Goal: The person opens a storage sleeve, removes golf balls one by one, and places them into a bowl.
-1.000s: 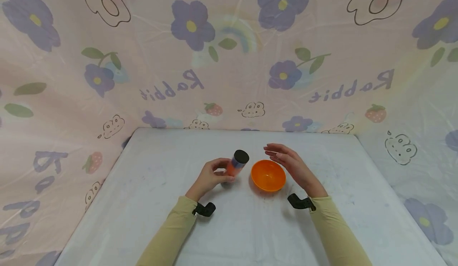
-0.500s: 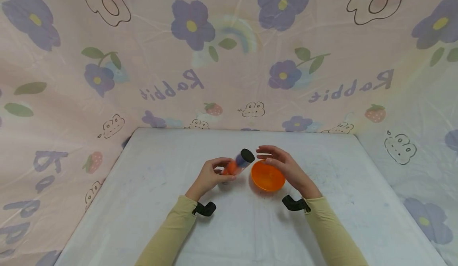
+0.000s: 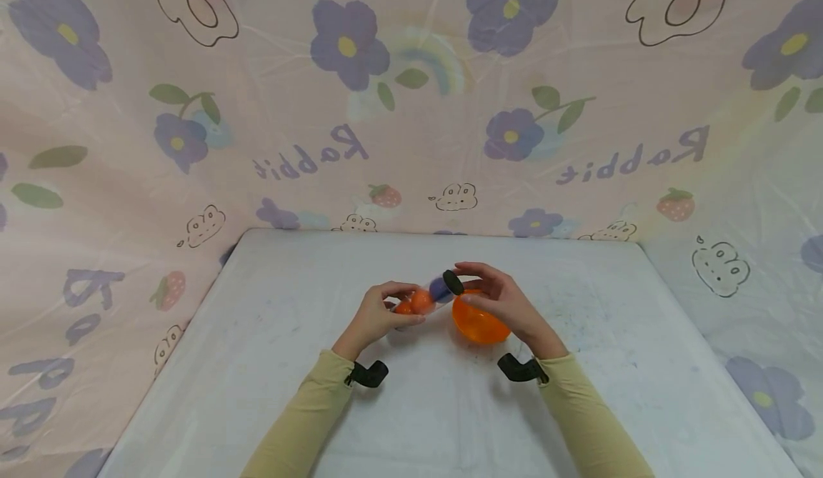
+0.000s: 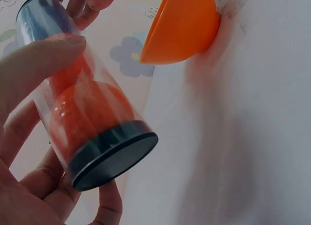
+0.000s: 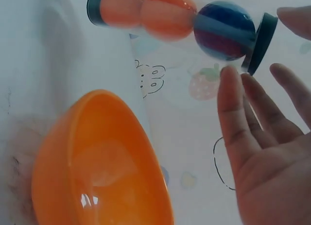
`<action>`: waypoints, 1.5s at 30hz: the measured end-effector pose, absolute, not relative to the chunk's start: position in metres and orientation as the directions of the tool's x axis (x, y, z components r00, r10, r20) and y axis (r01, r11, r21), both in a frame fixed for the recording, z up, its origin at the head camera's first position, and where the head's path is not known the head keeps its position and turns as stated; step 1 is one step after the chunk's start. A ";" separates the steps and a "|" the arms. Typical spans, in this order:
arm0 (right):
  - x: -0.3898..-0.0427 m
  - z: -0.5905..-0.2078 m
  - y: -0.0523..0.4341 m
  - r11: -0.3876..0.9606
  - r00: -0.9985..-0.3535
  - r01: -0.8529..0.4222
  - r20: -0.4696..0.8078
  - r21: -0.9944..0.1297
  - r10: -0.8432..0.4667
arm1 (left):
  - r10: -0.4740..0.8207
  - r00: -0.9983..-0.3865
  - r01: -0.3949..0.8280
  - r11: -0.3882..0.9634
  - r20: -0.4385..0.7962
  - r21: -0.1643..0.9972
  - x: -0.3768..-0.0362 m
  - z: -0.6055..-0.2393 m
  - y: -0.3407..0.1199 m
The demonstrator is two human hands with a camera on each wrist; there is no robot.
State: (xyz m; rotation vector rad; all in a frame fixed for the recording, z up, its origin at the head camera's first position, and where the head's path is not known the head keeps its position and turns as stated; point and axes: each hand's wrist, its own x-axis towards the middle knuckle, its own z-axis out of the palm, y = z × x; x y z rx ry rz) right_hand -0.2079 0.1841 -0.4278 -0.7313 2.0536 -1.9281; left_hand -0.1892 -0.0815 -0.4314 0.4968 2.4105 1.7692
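My left hand [image 3: 384, 308] grips a clear tube [image 3: 424, 298] with black caps, tilted with its far end towards the right. Inside the tube [image 5: 180, 16] are two orange balls and a blue ball [image 5: 224, 29]. The left wrist view shows the tube [image 4: 87, 118] with my thumb and fingers [image 4: 34, 64] wrapped round it. My right hand [image 3: 474, 285] reaches the far cap [image 3: 453, 281]; its thumb and nearly straight fingers [image 5: 233, 113] lie on either side of the cap [image 5: 260, 38]. An empty orange bowl [image 3: 479, 324] sits on the table just below my right hand.
The white table [image 3: 289, 364] is backed and flanked by a pink cloth [image 3: 411, 106] printed with purple flowers. A black camera mount sits on each wrist [image 3: 368, 374] [image 3: 517, 369].
My left hand has tilted the tube further towards the right and lowered it. My right hand has moved left over the bowl and come up to the tube's far cap.
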 end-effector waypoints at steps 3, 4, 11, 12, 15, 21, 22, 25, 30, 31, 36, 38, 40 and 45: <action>-0.208 -0.428 0.182 0.049 -0.861 -0.205 0.156 -0.978 -0.485 | 0.329 -0.939 0.203 0.283 0.104 0.937 -0.188 -0.430 -0.081; -0.208 -0.428 0.182 0.064 -0.864 -0.209 0.154 -0.976 -0.479 | 0.332 -0.938 0.206 0.290 0.104 0.934 -0.187 -0.429 -0.081; -0.209 -0.430 0.180 0.127 -0.879 -0.223 0.143 -0.967 -0.455 | 0.352 -0.931 0.216 0.322 0.096 0.922 -0.184 -0.424 -0.081; -0.209 -0.431 0.180 0.131 -0.881 -0.222 0.141 -0.966 -0.452 | 0.356 -0.930 0.215 0.323 0.093 0.922 -0.184 -0.423 -0.081; -0.210 -0.430 0.179 0.141 -0.884 -0.216 0.132 -0.966 -0.448 | 0.365 -0.927 0.214 0.331 0.084 0.919 -0.184 -0.422 -0.081; -0.202 -0.418 0.175 0.140 -0.881 -0.217 0.132 -0.966 -0.453 | 0.377 -0.922 0.221 0.336 0.084 0.916 -0.184 -0.422 -0.082; -0.200 -0.414 0.174 0.142 -0.880 -0.223 0.137 -0.964 -0.455 | 0.378 -0.922 0.222 0.335 0.085 0.916 -0.183 -0.422 -0.082; -0.195 -0.407 0.172 0.148 -0.878 -0.236 0.145 -0.960 -0.457 | 0.382 -0.919 0.230 0.330 0.093 0.916 -0.184 -0.422 -0.083; -0.195 -0.406 0.172 0.139 -0.870 -0.244 0.153 -0.960 -0.468 | 0.392 -0.914 0.241 0.326 0.101 0.914 -0.185 -0.425 -0.084; -0.195 -0.406 0.172 0.137 -0.867 -0.250 0.158 -0.959 -0.472 | 0.394 -0.914 0.240 0.330 0.098 0.913 -0.185 -0.425 -0.084; -0.196 -0.407 0.172 0.135 -0.857 -0.271 0.175 -0.953 -0.485 | 0.389 -0.917 0.232 0.343 0.087 0.910 -0.194 -0.441 -0.084; -0.198 -0.410 0.172 0.132 -0.857 -0.265 0.171 -0.955 -0.486 | 0.382 -0.920 0.232 0.342 0.090 0.911 -0.199 -0.451 -0.085; -0.202 -0.416 0.174 0.124 -0.859 -0.254 0.164 -0.959 -0.485 | 0.377 -0.921 0.233 0.340 0.095 0.911 -0.204 -0.459 -0.086; -0.209 -0.429 0.177 0.109 -0.868 -0.226 0.150 -0.968 -0.473 | 0.378 -0.919 0.247 0.336 0.110 0.909 -0.207 -0.464 -0.088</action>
